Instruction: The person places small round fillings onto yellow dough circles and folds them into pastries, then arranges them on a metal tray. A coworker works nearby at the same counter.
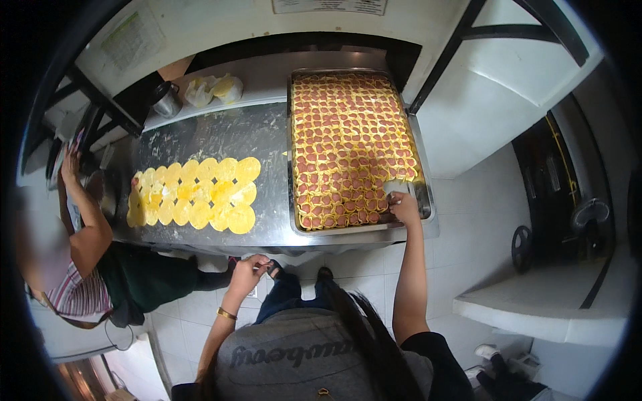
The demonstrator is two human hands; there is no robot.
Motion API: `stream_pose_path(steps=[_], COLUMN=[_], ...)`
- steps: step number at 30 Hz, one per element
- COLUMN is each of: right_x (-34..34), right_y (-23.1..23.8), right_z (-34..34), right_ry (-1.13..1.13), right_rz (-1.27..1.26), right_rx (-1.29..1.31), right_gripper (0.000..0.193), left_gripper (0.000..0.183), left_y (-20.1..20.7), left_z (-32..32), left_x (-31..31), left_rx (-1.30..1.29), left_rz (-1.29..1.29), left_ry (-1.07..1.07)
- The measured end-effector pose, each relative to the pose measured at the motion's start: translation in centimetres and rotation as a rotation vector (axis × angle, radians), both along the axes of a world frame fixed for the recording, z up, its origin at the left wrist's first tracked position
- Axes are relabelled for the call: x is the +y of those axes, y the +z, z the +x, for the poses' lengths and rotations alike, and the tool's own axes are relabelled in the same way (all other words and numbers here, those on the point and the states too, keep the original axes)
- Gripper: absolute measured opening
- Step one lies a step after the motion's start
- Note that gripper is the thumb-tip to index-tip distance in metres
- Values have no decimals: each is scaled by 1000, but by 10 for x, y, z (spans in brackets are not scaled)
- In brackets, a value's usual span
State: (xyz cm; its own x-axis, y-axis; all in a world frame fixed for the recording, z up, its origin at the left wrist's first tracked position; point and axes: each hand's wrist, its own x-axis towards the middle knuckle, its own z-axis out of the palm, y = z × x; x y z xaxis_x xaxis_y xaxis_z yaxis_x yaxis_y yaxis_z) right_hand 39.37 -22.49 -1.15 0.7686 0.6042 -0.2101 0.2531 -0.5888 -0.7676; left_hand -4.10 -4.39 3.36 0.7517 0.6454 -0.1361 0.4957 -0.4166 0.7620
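Note:
My right hand [404, 208] reaches into the near right corner of a large metal tray [292, 160], its fingers curled together; what they hold, if anything, is too small to make out. Packed rows of small rolled pieces, yellow dough around reddish slices [354, 140], fill most of the tray. Beside my right hand, a bare patch of the tray shows. My left hand [250, 273] hangs in front of the table's near edge with its fingers pinched, and I cannot see what lies between them. Thin yellow dough rounds [200, 194] overlap in three rows on the table, left of the tray.
A dark metal work table [207, 134] dusted with flour carries it all. Behind stand a metal jug [165, 99] and plastic bags [214, 90]. At the left, another person [73, 254] reaches toward the far left side. A white panel [481, 100] rises right of the tray.

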Motion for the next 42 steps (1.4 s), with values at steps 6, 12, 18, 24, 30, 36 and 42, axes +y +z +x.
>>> stream_pose_path(steps=[6, 12, 18, 24, 30, 36, 42], right_x=[-7, -31, -59, -65, -50, -55, -70], right_y=[6, 39, 50, 66, 84, 65, 54], right_z=[-9, -20, -27, -42, -81, -113, -115], right_ry=[72, -33, -64, -68, -64, 10, 52], right_rz=[89, -140, -24, -33, -110, 177, 318], right_rx=[66, -222, -118, -185, -343, -9, 131], right_gripper=[37, 33, 32, 32, 33, 33, 34], left_gripper=[15, 18, 17, 19, 20, 20, 21], left_y=[-7, -8, -15, -14, 0, 5, 4], left_z=[-1, -5, -15, -15, -10, 0, 14], left_x=[9, 14, 17, 21, 15, 7, -1], left_rx=[-13, -10, -35, -80, 10, 56, 88], left_rz=[0, -53, -46, -52, 16, -19, 27], left_ry=[-1, 52, 95, 101, 54, -20, 19])
